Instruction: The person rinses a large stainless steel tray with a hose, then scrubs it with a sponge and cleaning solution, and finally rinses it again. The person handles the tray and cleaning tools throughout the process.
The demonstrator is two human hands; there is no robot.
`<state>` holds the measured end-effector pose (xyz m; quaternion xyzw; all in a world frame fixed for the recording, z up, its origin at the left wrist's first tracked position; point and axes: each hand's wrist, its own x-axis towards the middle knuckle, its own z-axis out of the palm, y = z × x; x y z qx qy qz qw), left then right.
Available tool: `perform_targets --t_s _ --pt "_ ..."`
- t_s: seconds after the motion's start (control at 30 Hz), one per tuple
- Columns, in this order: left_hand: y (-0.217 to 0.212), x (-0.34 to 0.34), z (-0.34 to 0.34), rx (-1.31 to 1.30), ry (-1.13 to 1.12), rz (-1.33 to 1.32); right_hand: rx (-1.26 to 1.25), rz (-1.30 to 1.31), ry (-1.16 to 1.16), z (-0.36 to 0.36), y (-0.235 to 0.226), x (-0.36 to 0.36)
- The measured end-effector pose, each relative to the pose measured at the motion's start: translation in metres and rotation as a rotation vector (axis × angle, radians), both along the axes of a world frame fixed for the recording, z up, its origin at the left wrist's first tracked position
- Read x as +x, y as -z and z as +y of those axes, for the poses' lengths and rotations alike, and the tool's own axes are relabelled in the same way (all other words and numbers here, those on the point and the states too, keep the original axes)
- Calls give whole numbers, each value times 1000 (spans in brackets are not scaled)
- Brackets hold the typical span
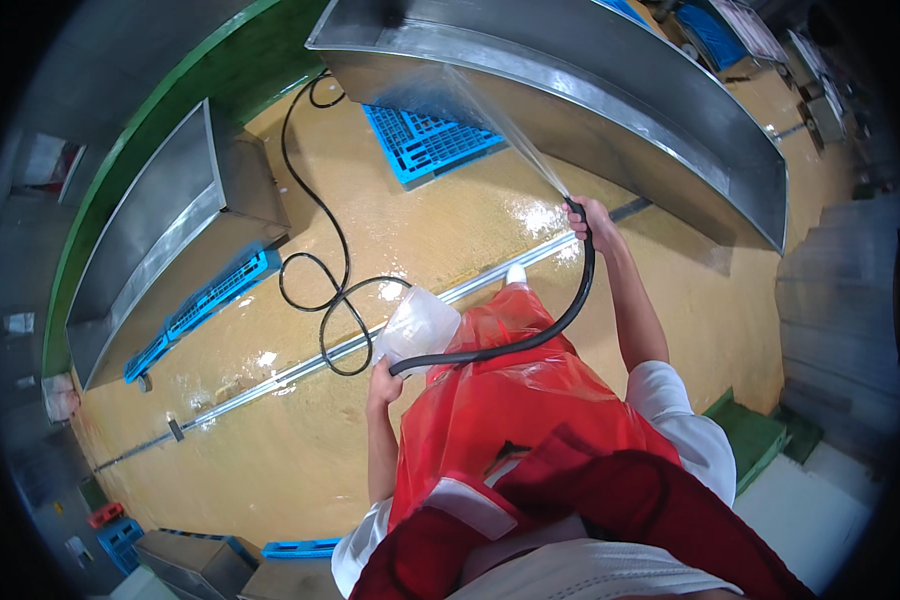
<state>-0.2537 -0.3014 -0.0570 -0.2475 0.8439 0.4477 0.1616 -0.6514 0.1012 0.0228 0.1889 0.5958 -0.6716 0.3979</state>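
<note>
While the right hand (588, 217) was closed around the end of a black hose (530, 340), a spray of water (490, 115) shot up and away from its fingers toward the large steel trough (610, 100) just beyond them. From that grip the hose curved back down across the red plastic apron (510, 400) and ran to the left hand (382, 385), which was also wrapped around it, near the person's waist. Just above the left hand sat a translucent white plastic jug (420, 325); whether that hand held the jug as well could not be told. Past the left hand the hose lay in loops on the wet tan floor (300, 450) and trailed off toward the far wall. A metal floor channel (310, 360) ran across the floor under both hands. Well to the left of the left hand stood a second steel trough (160, 230) on a blue pallet (210, 300), and another blue pallet (425, 140) lay beneath the spray, ahead of the right hand.
</note>
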Motion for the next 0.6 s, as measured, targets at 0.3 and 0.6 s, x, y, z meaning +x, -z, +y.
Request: perform_targets --t_s 0.3,0.6 --pt "6 -65 41 -45 -100 39 -47 176 40 -37 -29 -148" --pt "-17 -190 111 -69 -116 263 -54 173 59 25 -34 -283"
